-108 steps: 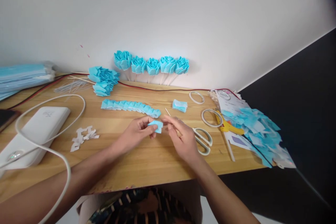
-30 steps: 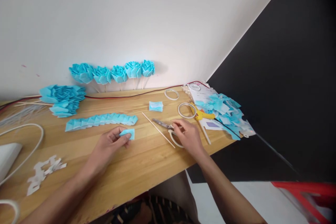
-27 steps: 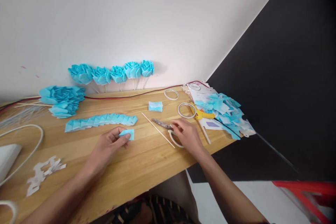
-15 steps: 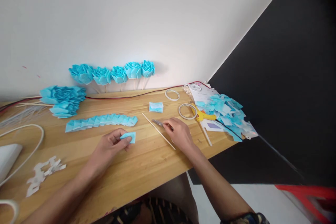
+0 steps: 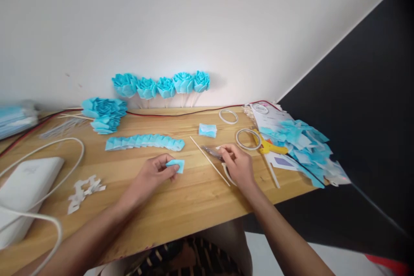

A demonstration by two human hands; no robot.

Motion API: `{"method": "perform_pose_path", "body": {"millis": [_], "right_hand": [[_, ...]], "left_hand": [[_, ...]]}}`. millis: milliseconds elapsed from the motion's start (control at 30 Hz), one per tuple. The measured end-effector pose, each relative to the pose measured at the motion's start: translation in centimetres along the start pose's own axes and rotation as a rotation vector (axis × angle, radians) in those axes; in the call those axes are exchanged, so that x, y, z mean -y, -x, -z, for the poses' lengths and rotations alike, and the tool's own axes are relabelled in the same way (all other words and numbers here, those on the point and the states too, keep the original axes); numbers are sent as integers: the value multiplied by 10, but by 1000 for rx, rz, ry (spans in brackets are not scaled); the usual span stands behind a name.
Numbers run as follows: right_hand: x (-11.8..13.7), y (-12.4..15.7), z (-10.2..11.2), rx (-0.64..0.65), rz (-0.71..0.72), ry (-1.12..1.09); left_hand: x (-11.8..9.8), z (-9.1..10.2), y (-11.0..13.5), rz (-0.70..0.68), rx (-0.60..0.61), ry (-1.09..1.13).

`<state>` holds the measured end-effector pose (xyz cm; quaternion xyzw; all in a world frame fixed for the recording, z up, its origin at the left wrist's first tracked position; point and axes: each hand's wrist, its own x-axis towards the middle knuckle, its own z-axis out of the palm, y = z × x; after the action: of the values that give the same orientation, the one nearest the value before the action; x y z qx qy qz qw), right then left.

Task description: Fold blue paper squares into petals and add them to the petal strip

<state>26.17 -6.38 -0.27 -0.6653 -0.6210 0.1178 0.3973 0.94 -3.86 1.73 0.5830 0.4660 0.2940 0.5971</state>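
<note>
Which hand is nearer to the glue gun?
Right. The right hand is to the left of the glue gun, at the scissors; the left hand is farther left, holding a blue piece.

No words or numbers can be read here. Near three o'clock, a white sheet (image 5: 273, 116) has a round spot (image 5: 260, 109) near its far end, with tiny gray lines like print, too small to read. It is hard to tell if the spot is part of the sheet or lies on it. Close to nine o'clock, a white power bank (image 5: 27, 189) has faint gray marks on top, too blurry to read.
</note>
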Motion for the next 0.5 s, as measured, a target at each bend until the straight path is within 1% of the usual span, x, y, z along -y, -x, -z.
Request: {"method": "perform_pose_path", "body": {"millis": [33, 133, 200, 267, 333, 500], "right_hand": [[7, 3, 0, -9, 86, 4], [32, 10, 0, 59, 409, -33], [47, 10, -4, 80, 553, -66], [57, 8, -9, 77, 637, -69], [62, 5, -15, 61, 694, -46], [62, 5, -25, 29, 784, 30]], "left_hand": [[0, 0, 0, 6, 4, 21], [-1, 0, 0, 26, 29, 70], [-2, 0, 0, 29, 47, 94], [-3, 1, 1, 27, 70, 111], [-3, 1, 1, 18, 87, 124], [0, 2, 1, 10, 108, 153]]}}
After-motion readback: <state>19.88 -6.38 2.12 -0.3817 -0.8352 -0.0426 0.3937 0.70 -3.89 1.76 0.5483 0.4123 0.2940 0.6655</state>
